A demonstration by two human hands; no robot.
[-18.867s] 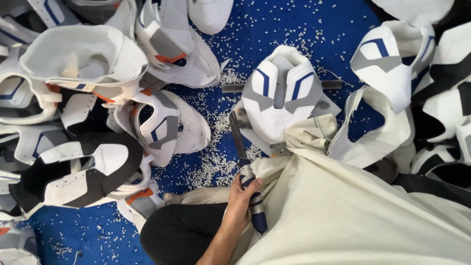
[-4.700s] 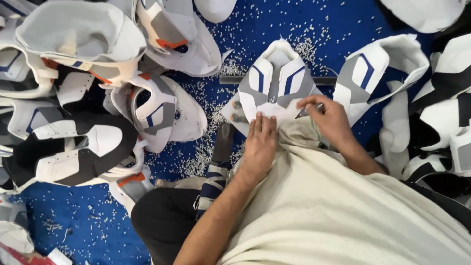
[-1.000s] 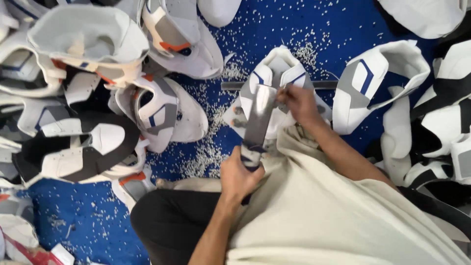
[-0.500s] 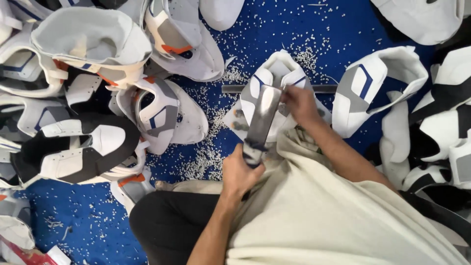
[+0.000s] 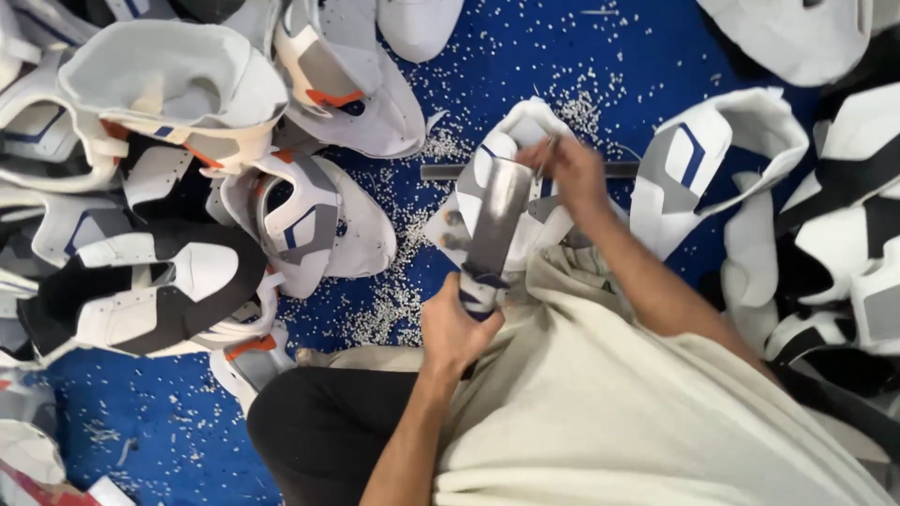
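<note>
I sit on a blue floor with a white, grey and blue shoe upper [image 5: 525,126] in front of my lap. My left hand [image 5: 455,328] is shut on the blue-wrapped handle of a flat grey metal bar [image 5: 497,220]. The bar slants up and lies over the upper. My right hand [image 5: 574,171] rests on the upper's right side and pinches a small thin tool [image 5: 547,150] against it. The upper sits on a dark horizontal rod [image 5: 442,171].
Many more shoe uppers surround me: a pile at the left [image 5: 169,253], several at the top [image 5: 356,84] and several at the right [image 5: 712,159]. Small white punched scraps [image 5: 394,300] litter the blue floor [image 5: 525,47].
Since 4.7 s ago my left hand has left the upper and taken up the metal bar. Over the last second the bar stays over the upper and my right hand shifts slightly up.
</note>
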